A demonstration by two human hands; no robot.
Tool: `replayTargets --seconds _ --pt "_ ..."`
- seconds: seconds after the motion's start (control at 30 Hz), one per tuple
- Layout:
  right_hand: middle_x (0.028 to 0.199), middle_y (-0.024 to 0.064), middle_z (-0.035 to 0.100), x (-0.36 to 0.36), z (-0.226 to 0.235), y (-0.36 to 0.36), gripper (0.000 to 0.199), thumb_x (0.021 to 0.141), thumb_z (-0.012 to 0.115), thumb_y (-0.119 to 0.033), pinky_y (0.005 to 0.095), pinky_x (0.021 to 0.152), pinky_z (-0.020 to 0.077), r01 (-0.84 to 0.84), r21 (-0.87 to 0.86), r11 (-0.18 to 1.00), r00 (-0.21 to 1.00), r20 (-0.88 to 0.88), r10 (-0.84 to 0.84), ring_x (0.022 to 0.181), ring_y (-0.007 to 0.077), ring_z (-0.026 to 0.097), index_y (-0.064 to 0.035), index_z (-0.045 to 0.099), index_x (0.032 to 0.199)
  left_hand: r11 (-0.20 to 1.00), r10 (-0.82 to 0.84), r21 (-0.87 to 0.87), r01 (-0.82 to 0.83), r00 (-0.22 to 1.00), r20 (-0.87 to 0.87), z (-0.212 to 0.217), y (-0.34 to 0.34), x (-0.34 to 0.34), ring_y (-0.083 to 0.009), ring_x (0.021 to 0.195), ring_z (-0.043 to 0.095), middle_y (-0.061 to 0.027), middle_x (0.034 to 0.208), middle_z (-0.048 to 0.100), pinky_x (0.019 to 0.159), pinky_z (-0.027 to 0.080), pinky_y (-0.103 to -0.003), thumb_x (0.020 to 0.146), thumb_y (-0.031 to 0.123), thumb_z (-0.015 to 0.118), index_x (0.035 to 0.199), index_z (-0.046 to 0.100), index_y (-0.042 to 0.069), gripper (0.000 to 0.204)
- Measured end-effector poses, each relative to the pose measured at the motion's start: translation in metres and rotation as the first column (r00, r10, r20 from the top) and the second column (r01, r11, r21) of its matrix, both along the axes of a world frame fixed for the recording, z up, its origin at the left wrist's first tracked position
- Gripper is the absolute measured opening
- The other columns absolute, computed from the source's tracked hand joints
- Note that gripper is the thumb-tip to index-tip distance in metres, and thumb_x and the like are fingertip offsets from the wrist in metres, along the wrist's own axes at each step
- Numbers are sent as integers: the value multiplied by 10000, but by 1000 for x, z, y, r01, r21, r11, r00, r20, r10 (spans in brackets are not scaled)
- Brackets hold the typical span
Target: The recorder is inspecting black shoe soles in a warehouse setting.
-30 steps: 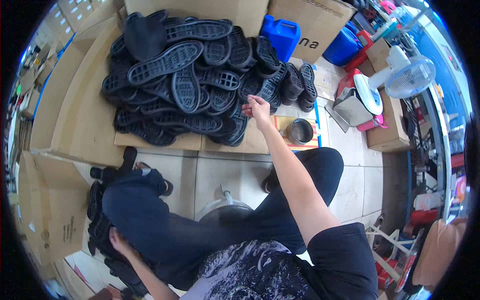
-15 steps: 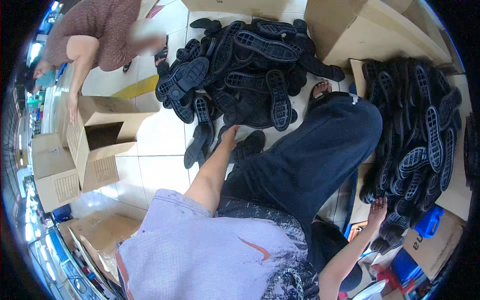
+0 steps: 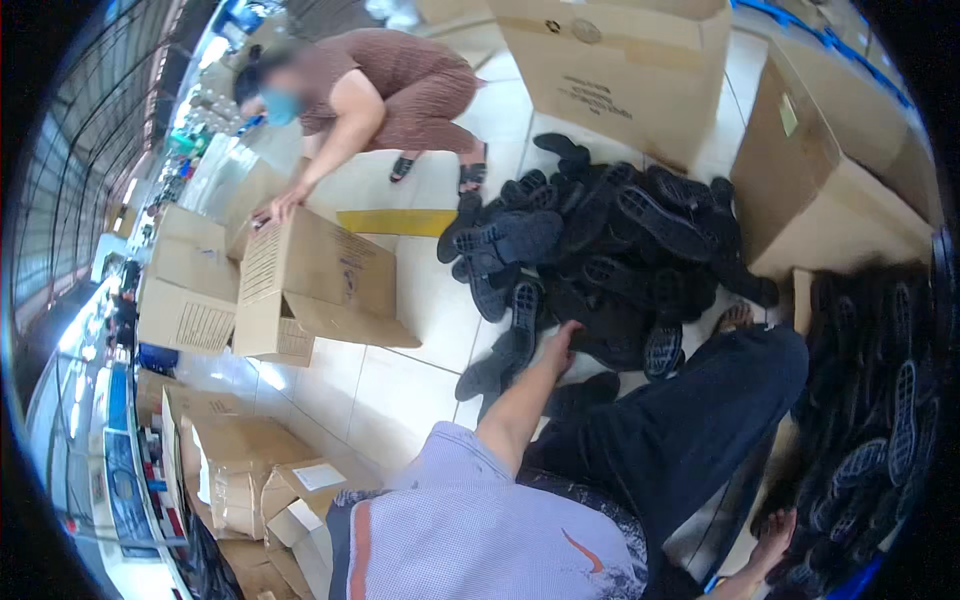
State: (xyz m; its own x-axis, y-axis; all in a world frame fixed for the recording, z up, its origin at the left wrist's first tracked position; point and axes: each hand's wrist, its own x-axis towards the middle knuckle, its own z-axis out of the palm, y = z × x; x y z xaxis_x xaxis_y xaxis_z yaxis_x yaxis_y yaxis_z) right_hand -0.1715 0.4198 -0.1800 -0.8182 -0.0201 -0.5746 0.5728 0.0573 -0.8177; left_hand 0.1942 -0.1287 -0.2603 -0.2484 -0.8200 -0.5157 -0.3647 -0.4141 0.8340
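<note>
In front of me lies a heap of black shoe soles (image 3: 610, 260), some with gridded undersides up. My left hand (image 3: 562, 347) is at the heap's near edge, its fingers closed around the edge of a dark sole; blur hides part of the grip. To my right stands a dense stack of more black soles (image 3: 900, 430). At that stack's near left side is my right hand (image 3: 772, 537), fingers apart and bent against the soles, with nothing visible held.
Across the floor a crouching co-worker (image 3: 390, 90) has hands on an open cardboard box (image 3: 325, 275). Another box (image 3: 185, 280) stands beside it. Large cartons (image 3: 620, 75) rise behind the heap and at the far right (image 3: 830, 170). Used cardboard (image 3: 240, 460) lies at my left.
My view has swung left, so the heap and both my hands appear farther right and lower. The co-worker's box has been tipped, and its dark opening no longer shows.
</note>
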Motion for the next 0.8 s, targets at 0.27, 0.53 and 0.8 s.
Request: replayTargets --seconds 0.27,0.53,0.8 --pt "993 82 590 -13 18 -69 408 909 553 -291 283 703 459 -155 -26 988 950 -277 142 757 156 556 -85 500 1257 856 -54 -471 213 943 329 181 -4 -61 -278 797 613 -116 931 610 694 483 -379 616 348 729 886 660 48 410" --pt "861 72 595 2 22 -121 385 898 587 -252 232 624 441 -425 58 903 856 -299 422 674 112 538 -30 505 1201 54 -513 -956 287 830 220 323 51 -82 -229 849 548 -41 887 502 737 477 -335 636 195 745 969 649 174 346" --pt "950 61 569 40 67 -150 456 940 490 -365 274 770 428 -387 -148 910 904 -257 343 802 139 526 -56 457 1274 -309 -524 -918 249 761 383 307 80 -63 -170 991 471 -14 1045 473 832 429 -307 792 126 620 1119 588 326 385"
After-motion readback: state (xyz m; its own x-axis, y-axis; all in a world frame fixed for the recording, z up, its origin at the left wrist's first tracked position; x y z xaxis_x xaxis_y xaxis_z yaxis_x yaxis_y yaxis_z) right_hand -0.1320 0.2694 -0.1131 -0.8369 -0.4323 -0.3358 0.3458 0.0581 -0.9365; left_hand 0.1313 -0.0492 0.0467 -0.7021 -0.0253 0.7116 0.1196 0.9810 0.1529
